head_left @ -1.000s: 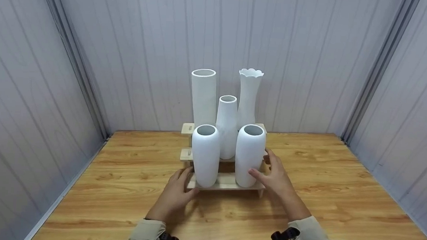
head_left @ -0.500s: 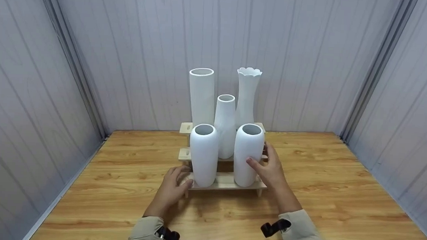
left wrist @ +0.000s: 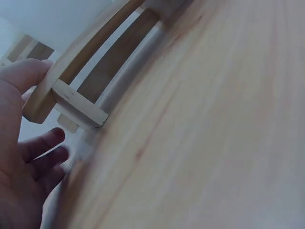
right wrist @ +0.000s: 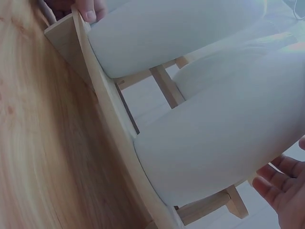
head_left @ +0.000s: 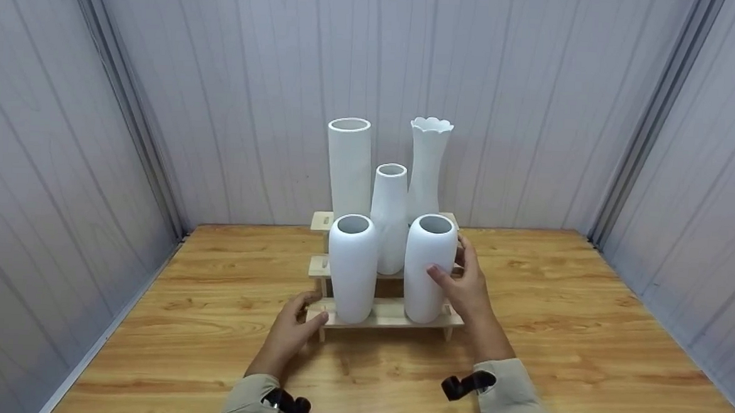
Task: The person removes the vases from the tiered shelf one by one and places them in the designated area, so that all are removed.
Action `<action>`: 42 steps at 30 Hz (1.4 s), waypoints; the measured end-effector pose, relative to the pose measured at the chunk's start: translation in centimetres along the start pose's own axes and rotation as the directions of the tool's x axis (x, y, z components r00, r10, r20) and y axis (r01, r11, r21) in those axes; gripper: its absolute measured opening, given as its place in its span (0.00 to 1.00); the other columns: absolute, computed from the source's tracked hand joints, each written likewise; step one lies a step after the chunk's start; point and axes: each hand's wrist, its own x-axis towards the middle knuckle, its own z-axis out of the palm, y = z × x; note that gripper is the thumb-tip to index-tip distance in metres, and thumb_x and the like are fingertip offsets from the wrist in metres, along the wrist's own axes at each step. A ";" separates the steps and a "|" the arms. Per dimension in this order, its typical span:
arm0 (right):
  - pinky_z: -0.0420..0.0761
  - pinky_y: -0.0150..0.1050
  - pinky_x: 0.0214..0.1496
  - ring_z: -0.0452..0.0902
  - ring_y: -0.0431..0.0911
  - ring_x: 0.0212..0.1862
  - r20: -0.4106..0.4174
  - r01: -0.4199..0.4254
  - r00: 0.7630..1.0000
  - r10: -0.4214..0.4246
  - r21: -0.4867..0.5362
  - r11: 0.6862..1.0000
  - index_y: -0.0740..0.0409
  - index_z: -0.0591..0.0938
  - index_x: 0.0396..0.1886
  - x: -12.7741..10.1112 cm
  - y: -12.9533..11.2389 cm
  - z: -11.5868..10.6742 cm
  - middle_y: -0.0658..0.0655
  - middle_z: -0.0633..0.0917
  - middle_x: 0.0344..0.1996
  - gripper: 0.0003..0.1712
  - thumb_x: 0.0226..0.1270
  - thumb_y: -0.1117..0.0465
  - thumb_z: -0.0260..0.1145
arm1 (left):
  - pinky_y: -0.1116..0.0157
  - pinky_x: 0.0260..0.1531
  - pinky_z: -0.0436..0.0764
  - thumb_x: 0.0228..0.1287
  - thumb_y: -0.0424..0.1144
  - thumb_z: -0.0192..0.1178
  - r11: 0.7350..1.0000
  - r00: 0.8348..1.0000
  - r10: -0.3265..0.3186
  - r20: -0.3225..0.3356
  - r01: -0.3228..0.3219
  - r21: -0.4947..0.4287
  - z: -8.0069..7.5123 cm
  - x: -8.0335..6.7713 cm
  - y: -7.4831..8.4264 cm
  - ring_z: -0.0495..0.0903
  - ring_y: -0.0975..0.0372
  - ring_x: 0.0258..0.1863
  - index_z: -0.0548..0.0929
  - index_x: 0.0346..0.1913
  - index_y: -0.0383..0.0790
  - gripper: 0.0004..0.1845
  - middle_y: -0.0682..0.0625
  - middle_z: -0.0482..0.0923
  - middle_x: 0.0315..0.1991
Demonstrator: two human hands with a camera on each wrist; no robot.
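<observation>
Smooth rounded white vase [head_left: 429,269], slatted wooden rack [head_left: 393,315]

The vases [head_left: 429,266] are seen as matt white ceramic; the stepped rack [head_left: 393,315] as pale unfinished wood; the bench [head_left: 587,344] as glossy wood grain.

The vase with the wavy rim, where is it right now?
In the head view the wavy-rimmed vase stands upright on the top step of the wooden rack, at the back right, beside the tall straight vase and behind the narrow-necked vase.
</observation>
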 end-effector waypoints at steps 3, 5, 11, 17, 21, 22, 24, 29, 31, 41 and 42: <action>0.72 0.50 0.52 0.71 0.51 0.51 0.009 0.022 1.000 -0.022 -0.002 1.000 0.39 0.54 0.68 0.0 0.1 -0.1 0.56 0.72 0.55 0.48 0.51 0.46 0.71 | 0.51 0.55 0.67 0.57 0.50 0.63 0.999 1.000 0.025 -0.004 -0.025 0.034 0.0 -0.1 -0.3 0.67 0.49 0.56 0.75 0.57 0.44 0.25 0.46 0.71 0.56; 0.72 0.50 0.53 0.71 0.51 0.51 0.016 0.029 0.999 -0.029 -0.002 1.000 0.40 0.54 0.69 0.0 0.1 -0.1 0.56 0.72 0.55 0.49 0.51 0.47 0.71 | 0.50 0.54 0.67 0.58 0.51 0.62 0.998 0.999 0.037 -0.001 -0.037 0.052 0.0 -0.2 -0.4 0.69 0.48 0.56 0.74 0.57 0.45 0.25 0.47 0.71 0.57; 0.68 0.53 0.57 0.69 0.51 0.56 0.053 0.021 0.998 -0.022 0.024 1.000 0.42 0.53 0.68 0.0 0.2 0.0 0.56 0.71 0.56 0.52 0.47 0.48 0.74 | 0.51 0.57 0.62 0.59 0.56 0.58 0.986 1.000 0.014 -0.027 -0.009 0.167 0.3 -0.1 -0.4 0.69 0.51 0.56 0.75 0.57 0.52 0.24 0.54 0.73 0.56; 0.68 0.53 0.57 0.69 0.52 0.56 0.110 -0.048 0.993 0.044 0.036 0.998 0.44 0.55 0.66 0.4 0.3 0.3 0.56 0.71 0.56 0.52 0.44 0.47 0.76 | 0.48 0.53 0.59 0.57 0.62 0.56 0.965 0.997 -0.050 -0.064 0.065 0.255 0.3 -0.2 -0.4 0.62 0.51 0.56 0.73 0.57 0.61 0.25 0.49 0.74 0.52; 0.67 0.55 0.58 0.67 0.53 0.58 0.137 -0.078 0.988 0.074 0.025 0.997 0.45 0.54 0.67 0.4 0.3 0.2 0.56 0.70 0.58 0.53 0.44 0.48 0.75 | 0.45 0.57 0.53 0.57 0.63 0.54 0.953 0.996 -0.067 -0.052 0.080 0.293 0.3 -0.4 -0.6 0.60 0.48 0.58 0.71 0.58 0.62 0.26 0.48 0.73 0.53; 0.66 0.55 0.58 0.67 0.53 0.58 0.140 -0.080 0.987 0.076 0.024 0.997 0.44 0.54 0.67 0.5 0.4 0.1 0.56 0.69 0.58 0.54 0.44 0.47 0.75 | 0.45 0.58 0.50 0.58 0.64 0.53 0.950 0.997 -0.069 -0.044 0.079 0.303 0.3 -0.5 -0.6 0.59 0.48 0.59 0.70 0.59 0.63 0.26 0.49 0.73 0.54; 0.67 0.55 0.57 0.67 0.53 0.58 0.140 -0.080 0.987 0.077 0.019 0.997 0.43 0.53 0.67 0.5 0.4 0.1 0.56 0.69 0.58 0.54 0.43 0.46 0.76 | 0.46 0.60 0.44 0.59 0.64 0.51 0.944 0.998 -0.063 -0.030 0.069 0.323 0.4 -0.5 -0.6 0.59 0.48 0.60 0.68 0.60 0.64 0.26 0.50 0.73 0.54; 0.68 0.56 0.56 0.69 0.51 0.57 0.125 -0.051 0.991 0.050 0.000 0.999 0.40 0.54 0.66 0.4 0.3 0.2 0.53 0.71 0.57 0.55 0.41 0.42 0.75 | 0.45 0.62 0.35 0.60 0.64 0.49 0.936 0.998 -0.061 -0.025 0.066 0.347 0.4 -0.5 -0.5 0.57 0.47 0.61 0.66 0.61 0.66 0.26 0.49 0.72 0.55; 0.69 0.56 0.55 0.69 0.51 0.56 0.119 -0.038 0.992 0.038 -0.008 0.999 0.39 0.54 0.66 0.3 0.3 0.1 0.53 0.71 0.56 0.55 0.41 0.41 0.75 | 0.46 0.62 0.32 0.60 0.64 0.49 0.935 0.997 -0.070 -0.029 0.076 0.347 0.4 -0.5 -0.4 0.57 0.47 0.61 0.66 0.61 0.66 0.26 0.49 0.71 0.57; 0.69 0.55 0.55 0.69 0.53 0.56 0.124 -0.022 0.992 0.024 -0.023 1.000 0.43 0.54 0.67 -0.3 -0.1 -0.6 0.57 0.71 0.56 0.54 0.44 0.45 0.75 | 0.45 0.61 0.38 0.59 0.65 0.50 0.938 0.997 -0.076 -0.029 0.081 0.337 0.8 -0.7 -0.3 0.57 0.46 0.61 0.67 0.63 0.61 0.29 0.49 0.70 0.58; 0.69 0.55 0.55 0.69 0.53 0.56 0.129 -0.023 0.991 0.026 -0.021 1.000 0.43 0.54 0.67 -0.3 -0.2 -0.6 0.57 0.71 0.57 0.54 0.44 0.45 0.75 | 0.46 0.61 0.38 0.59 0.65 0.50 0.940 0.997 -0.076 -0.034 0.083 0.332 0.8 -0.7 -0.3 0.57 0.46 0.61 0.67 0.62 0.61 0.29 0.49 0.71 0.57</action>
